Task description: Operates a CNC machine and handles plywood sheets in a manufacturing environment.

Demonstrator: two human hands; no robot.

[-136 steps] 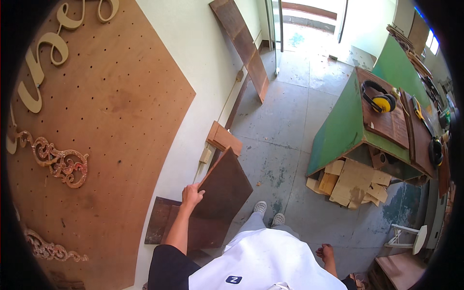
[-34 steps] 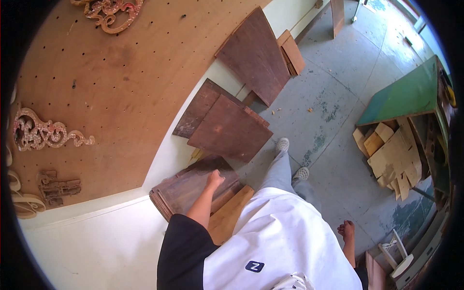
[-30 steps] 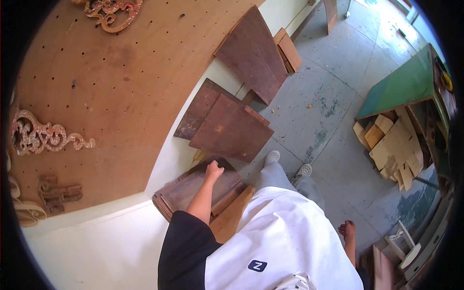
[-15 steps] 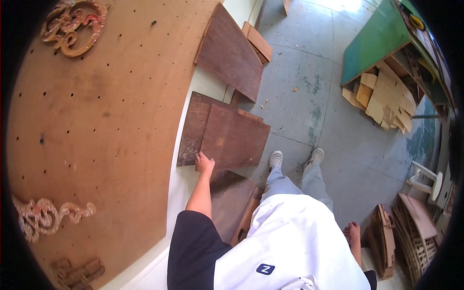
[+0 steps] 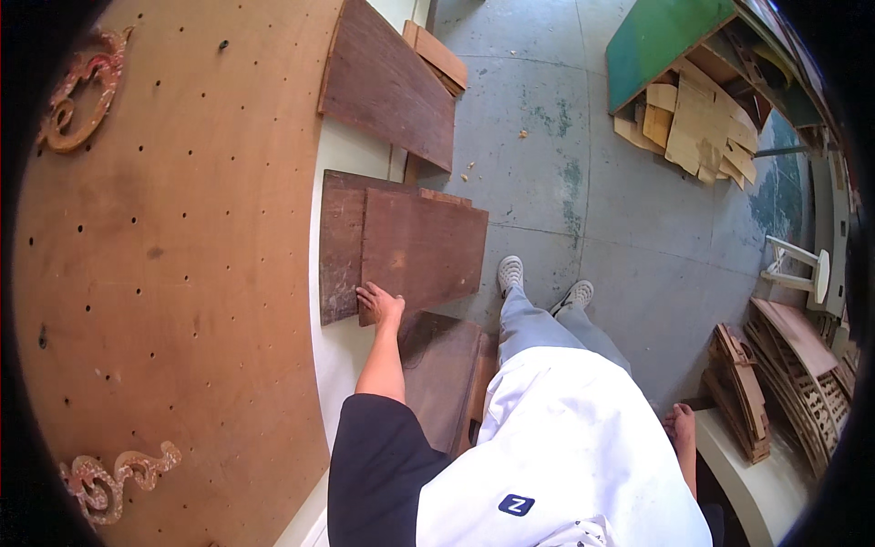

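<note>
A dark reddish-brown wooden panel point(image 5: 424, 242) leans at the left in front of a second, scuffed brown panel point(image 5: 341, 246). My left hand point(image 5: 383, 304) grips its near upper corner, fingers over the edge and thumb on the front face. Closer to my body, a glossy dark brown board point(image 5: 436, 360) stands beside my left leg. My right hand point(image 5: 679, 422) hangs low by my right side with its fingers curled in. Whatever it may hold is hidden.
A large perforated tan board point(image 5: 200, 246) with carved scroll ornaments fills the left. Ahead leans another brown panel point(image 5: 392, 87). At right are a green cabinet point(image 5: 656, 50), cardboard pieces point(image 5: 702, 128), a white stool point(image 5: 802, 269) and stacked carved wooden pieces point(image 5: 793, 365).
My view has shifted, so the surroundings appear moved left and up. My left hand stays at the panel's corner, its fingers reaching farther over the edge. My right hand still hangs beside me.
</note>
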